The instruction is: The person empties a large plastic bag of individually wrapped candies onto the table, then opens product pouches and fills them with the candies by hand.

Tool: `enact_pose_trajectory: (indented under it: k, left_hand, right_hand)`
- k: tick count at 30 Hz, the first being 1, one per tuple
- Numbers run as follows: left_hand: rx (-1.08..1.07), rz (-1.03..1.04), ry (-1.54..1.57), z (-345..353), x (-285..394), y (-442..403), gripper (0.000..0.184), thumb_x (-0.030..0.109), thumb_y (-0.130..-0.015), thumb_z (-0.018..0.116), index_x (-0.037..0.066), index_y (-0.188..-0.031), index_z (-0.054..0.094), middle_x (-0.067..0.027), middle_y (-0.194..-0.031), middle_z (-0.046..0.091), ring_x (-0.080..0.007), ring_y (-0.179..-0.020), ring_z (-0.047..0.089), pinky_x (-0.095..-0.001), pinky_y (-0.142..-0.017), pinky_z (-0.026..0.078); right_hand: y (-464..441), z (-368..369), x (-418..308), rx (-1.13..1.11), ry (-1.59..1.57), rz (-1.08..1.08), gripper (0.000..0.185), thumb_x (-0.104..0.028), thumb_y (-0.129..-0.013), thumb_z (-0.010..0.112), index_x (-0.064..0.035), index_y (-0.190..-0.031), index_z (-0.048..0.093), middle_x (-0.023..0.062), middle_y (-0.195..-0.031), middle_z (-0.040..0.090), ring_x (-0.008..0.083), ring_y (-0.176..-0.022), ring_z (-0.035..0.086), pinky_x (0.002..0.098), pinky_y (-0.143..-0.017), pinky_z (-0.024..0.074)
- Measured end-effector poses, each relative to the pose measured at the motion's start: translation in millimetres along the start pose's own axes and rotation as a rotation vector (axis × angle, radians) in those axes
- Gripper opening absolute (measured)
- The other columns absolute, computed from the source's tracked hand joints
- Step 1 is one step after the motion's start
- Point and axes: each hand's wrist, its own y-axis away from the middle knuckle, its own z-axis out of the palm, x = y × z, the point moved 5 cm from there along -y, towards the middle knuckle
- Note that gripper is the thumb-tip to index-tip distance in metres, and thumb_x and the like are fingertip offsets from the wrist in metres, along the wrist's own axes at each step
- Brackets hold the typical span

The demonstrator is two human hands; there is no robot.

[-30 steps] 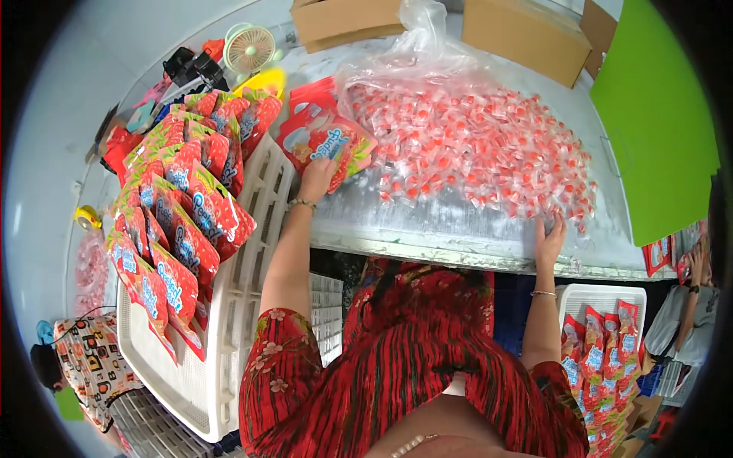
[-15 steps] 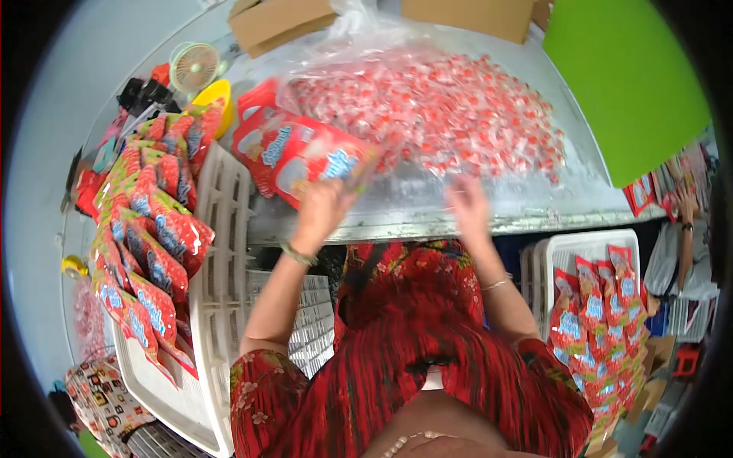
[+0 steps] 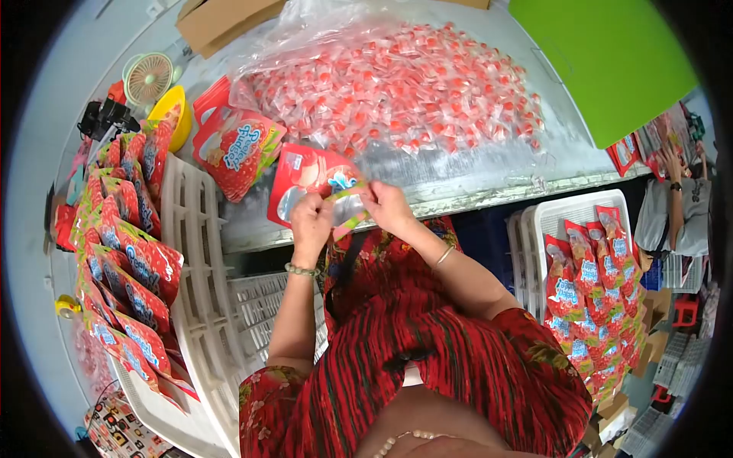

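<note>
Between my two hands is a red pouch point(image 3: 301, 174) with a clear window and green edging, held above the table's front edge. My left hand point(image 3: 311, 221) grips its lower side, fingers closed. My right hand point(image 3: 388, 206) pinches the green-edged side, which stands apart from the other side like a mouth. Just left of it, more red pouches point(image 3: 240, 153) lie flat on the table. Behind my hands spreads a large heap of small wrapped red candies point(image 3: 405, 88), partly under a clear plastic bag point(image 3: 305, 34).
Filled pouches point(image 3: 145, 259) stand in a white crate point(image 3: 206, 252) at left; another white crate point(image 3: 584, 204) of pouches is at right. A yellow bowl point(image 3: 180, 114), small fan point(image 3: 149, 79), cardboard box point(image 3: 221, 23) and green board point(image 3: 611, 61) surround the table point(image 3: 489, 187). A co-worker's hand point(image 3: 672, 162) shows far right.
My left hand has drawn one pouch off the stack toward me. My right hand has moved left from the candy heap and taken hold of the pouch's edge. The view has shifted right.
</note>
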Motion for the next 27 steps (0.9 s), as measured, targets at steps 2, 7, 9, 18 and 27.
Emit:
enact_pose_trajectory:
  k: [2, 7, 9, 18, 27]
  left_hand:
    - [0.011, 0.061, -0.178, -12, 22, -3, 0.018, 0.004, -0.063, 0.055, 0.0, -0.053, 0.04, -0.0147, -0.051, 0.043, -0.0293, -0.048, 0.044, -0.0359, -0.046, 0.035]
    - [-0.059, 0.042, -0.211, 14, -1, 3, 0.024, 0.013, -0.064, 0.061, 0.0, -0.054, 0.044, -0.0149, -0.054, 0.046, -0.0316, -0.053, 0.046, -0.0386, -0.049, 0.035]
    - [-0.077, 0.019, -0.2, 31, -7, 9, 0.024, 0.015, -0.065, 0.061, 0.0, -0.056, 0.044, -0.0152, -0.057, 0.047, -0.0316, -0.055, 0.047, -0.0377, -0.05, 0.038]
    - [-0.087, -0.061, -0.138, 32, -9, 7, 0.025, 0.013, -0.065, 0.062, 0.0, -0.056, 0.043, -0.0127, -0.054, 0.045, -0.0269, -0.049, 0.045, -0.0331, -0.046, 0.037]
    - [-0.068, -0.071, -0.102, 30, -16, 9, 0.025, 0.012, -0.064, 0.063, 0.0, -0.057, 0.044, -0.0121, -0.053, 0.044, -0.0238, -0.047, 0.044, -0.032, -0.045, 0.036]
  right_hand:
    - [-2, -16, -21, 0.016, -0.01, -0.183, 0.022, -0.022, -0.071, 0.055, -0.0019, -0.079, 0.053, 0.0174, -0.076, 0.054, 0.0308, -0.072, 0.052, 0.0373, -0.062, 0.041]
    - [-45, -75, -7, 0.433, 0.528, -0.44, 0.032, -0.022, -0.065, 0.06, -0.0073, -0.093, 0.052, 0.0108, -0.095, 0.048, 0.0273, -0.097, 0.041, 0.038, -0.084, 0.0324]
    - [-50, -70, 12, 0.417, 0.571, -0.355, 0.033, -0.019, -0.064, 0.06, -0.0097, -0.095, 0.053, 0.009, -0.101, 0.044, 0.0268, -0.101, 0.037, 0.0403, -0.088, 0.0287]
    - [-8, -82, 28, 0.236, 0.145, -0.439, 0.033, -0.007, -0.069, 0.053, -0.0042, -0.101, 0.047, 0.0128, -0.108, 0.042, 0.0275, -0.1, 0.041, 0.034, -0.085, 0.0347]
    - [-31, -105, 41, 0.232, 0.167, -0.3, 0.04, -0.018, -0.068, 0.057, -0.0048, -0.104, 0.047, 0.0143, -0.104, 0.046, 0.0258, -0.093, 0.044, 0.0323, -0.081, 0.0362]
